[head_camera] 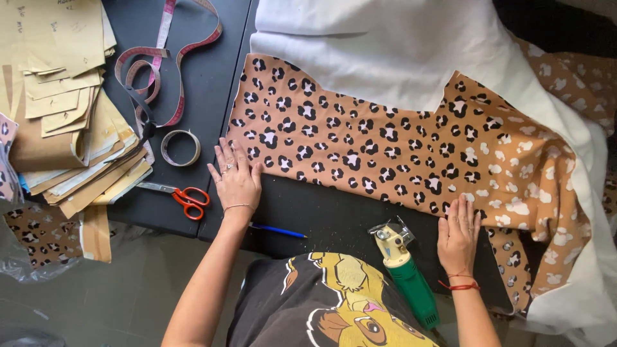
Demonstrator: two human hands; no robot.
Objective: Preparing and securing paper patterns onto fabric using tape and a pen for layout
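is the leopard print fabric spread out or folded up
Spread out: the leopard print fabric lies flat on the table, with the left hand and right hand pressing its edge.

The spotted cloth [398,138] is orange-brown with black and pink spots, and the cloth under it [385,38] is plain white. The tabletop [212,96] is black, the scissors [183,196] have red handles, and the cutting tool [408,279] is green with a yellow top. The pen [277,229] is blue, the tape measure [168,61] is pink, and the paper pieces [61,96] are pale tan — the right hand [457,234] has a red string at the wrist.
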